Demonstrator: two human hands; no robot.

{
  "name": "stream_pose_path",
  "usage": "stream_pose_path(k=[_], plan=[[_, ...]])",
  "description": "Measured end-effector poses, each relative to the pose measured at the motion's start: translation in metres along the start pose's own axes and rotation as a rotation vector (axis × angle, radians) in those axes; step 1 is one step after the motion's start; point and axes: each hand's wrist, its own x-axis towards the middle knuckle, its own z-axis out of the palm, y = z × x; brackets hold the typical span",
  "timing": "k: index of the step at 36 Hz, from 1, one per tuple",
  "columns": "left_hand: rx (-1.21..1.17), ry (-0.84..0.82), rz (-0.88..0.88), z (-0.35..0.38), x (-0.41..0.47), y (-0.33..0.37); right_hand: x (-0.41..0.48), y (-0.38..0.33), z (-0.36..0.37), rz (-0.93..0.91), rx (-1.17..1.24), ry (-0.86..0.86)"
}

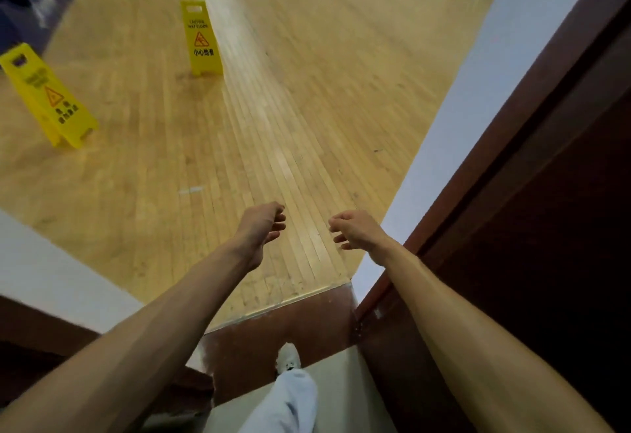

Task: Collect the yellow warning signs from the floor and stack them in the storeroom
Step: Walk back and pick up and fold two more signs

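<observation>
Two yellow warning signs stand upright on the wooden floor. One yellow sign [201, 39] is ahead at upper left of centre, its printed face towards me. The other yellow sign [47, 94] stands further left and closer, tilted in the view. My left hand [263, 224] and my right hand [355, 229] are stretched out in front of me over the floor, fingers loosely curled, holding nothing. Both hands are well short of the signs.
I stand in a doorway with a dark brown threshold [283, 323] underfoot. A brown door frame [512, 145] and white wall [478, 91] run along the right; a white wall [51, 279] lies at left. A dark blue object [30, 2] stands behind the nearer sign.
</observation>
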Motion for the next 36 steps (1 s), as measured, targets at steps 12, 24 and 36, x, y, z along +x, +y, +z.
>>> stream_pose_path(k=[12,24,36], plan=[[0.019,0.054,-0.018,-0.038,0.154,0.089,0.154,-0.120,-0.004,-0.033,-0.052,-0.073],[0.024,0.164,0.015,-0.071,0.282,0.162,0.321,-0.215,0.018,-0.121,-0.122,-0.226],[0.171,0.209,-0.023,-0.065,0.479,0.286,0.536,-0.298,0.007,-0.097,-0.013,-0.260]])
